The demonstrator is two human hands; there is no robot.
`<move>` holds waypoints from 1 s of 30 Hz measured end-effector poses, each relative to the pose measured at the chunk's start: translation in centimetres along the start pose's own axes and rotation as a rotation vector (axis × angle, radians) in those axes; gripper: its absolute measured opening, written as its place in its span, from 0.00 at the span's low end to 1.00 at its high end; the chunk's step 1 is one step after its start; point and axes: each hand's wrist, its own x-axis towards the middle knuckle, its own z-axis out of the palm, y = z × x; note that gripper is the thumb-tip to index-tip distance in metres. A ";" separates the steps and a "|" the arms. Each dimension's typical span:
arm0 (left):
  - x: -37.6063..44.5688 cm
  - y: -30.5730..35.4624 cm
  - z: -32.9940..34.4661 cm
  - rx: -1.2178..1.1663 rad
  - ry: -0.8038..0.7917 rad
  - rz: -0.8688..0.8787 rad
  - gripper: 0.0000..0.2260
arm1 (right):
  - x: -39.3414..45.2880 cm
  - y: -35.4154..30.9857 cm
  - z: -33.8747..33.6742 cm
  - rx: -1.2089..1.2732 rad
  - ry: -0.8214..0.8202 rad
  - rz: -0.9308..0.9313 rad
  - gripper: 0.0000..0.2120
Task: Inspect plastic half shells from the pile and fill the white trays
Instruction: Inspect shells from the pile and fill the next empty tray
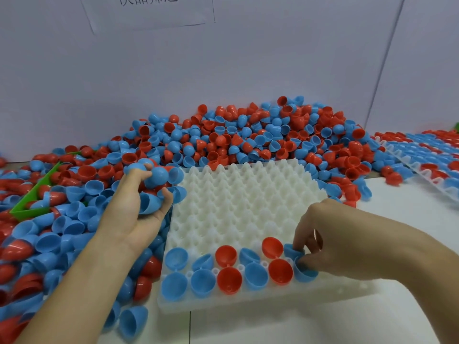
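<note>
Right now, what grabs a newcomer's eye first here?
The huge pile of red and blue half shells heaped against the back wall. In front sits the white tray, filled only along its two near rows. The right hand pinches a blue shell at those rows' right end; the left hand grips several blue shells.

Cut-off, unreadable characters on wall sheet [149, 11]

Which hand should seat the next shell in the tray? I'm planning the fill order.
The right hand: it is at the white tray's near rows, pinching a blue half shell beside the seated ones. The left hand grips blue shells at the pile.
</note>
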 end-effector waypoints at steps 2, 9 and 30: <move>0.0 0.0 0.0 0.000 0.001 -0.008 0.02 | -0.1 -0.1 -0.4 0.016 -0.014 -0.016 0.11; -0.2 0.1 0.1 -0.006 -0.002 0.000 0.03 | -0.4 -0.3 -1.3 -0.014 0.013 -0.046 0.07; -1.3 0.1 0.8 -0.036 -0.120 -0.084 0.05 | 9.6 -6.6 0.9 0.479 0.461 -0.515 0.17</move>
